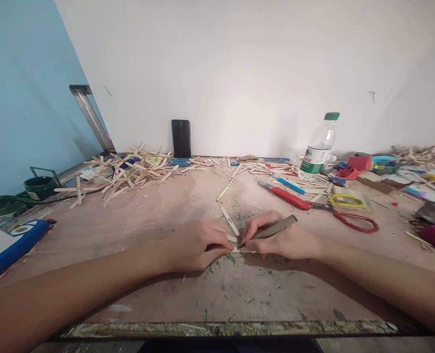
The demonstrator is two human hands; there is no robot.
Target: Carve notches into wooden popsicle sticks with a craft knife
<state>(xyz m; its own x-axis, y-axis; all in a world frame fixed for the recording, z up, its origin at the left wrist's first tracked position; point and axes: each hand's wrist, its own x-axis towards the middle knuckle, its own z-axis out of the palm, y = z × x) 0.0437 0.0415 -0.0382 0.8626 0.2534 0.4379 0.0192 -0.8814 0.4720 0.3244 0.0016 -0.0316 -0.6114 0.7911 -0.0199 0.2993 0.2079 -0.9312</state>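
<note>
Near the middle of the wooden table (147, 299), my left hand (208, 246) pinches a small wooden stick (235, 249) that lies flat, most of it hidden by fingers. My right hand (272, 238) grips a brownish pen-like tool (278, 227), its tip down at the stick close to my left fingertips. Another light stick (231, 238) shows beside my left fingers. Just beyond the hands lies a loose stick with marks on it (229, 221). Small green bits are scattered around the hands.
A stick pile (129, 176) is at the back left, by a black phone (181, 138). A yellow strip (228, 182) lies mid-table. On the right are a red-handled cutter (291, 197), scissors (355, 220), a blue pen (288, 184) and a bottle (318, 149).
</note>
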